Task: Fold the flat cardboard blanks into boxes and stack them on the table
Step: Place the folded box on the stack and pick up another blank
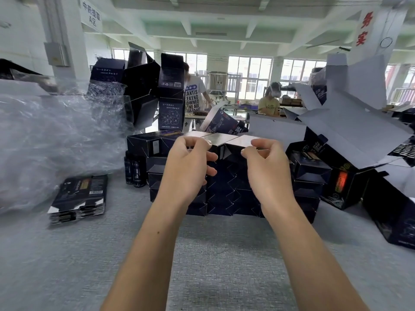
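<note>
A block of folded dark blue boxes (226, 189) is stacked in rows at the middle of the grey table (202, 254). Both my hands are raised to its top row. My left hand (188, 162) curls its fingers over the pale top flap of a box (215, 139) there. My right hand (267, 162) pinches the neighbouring pale flap (242, 140) between thumb and fingers. A pile of flat dark blanks (78, 198) lies on the table at the left.
Crumpled clear plastic wrap (49, 140) fills the left side. More folded boxes tower behind the stack (170, 95), and open boxes with grey flaps (341, 122) crowd the right. Two dark bottles (133, 171) stand left of the stack. Two people work at benches behind.
</note>
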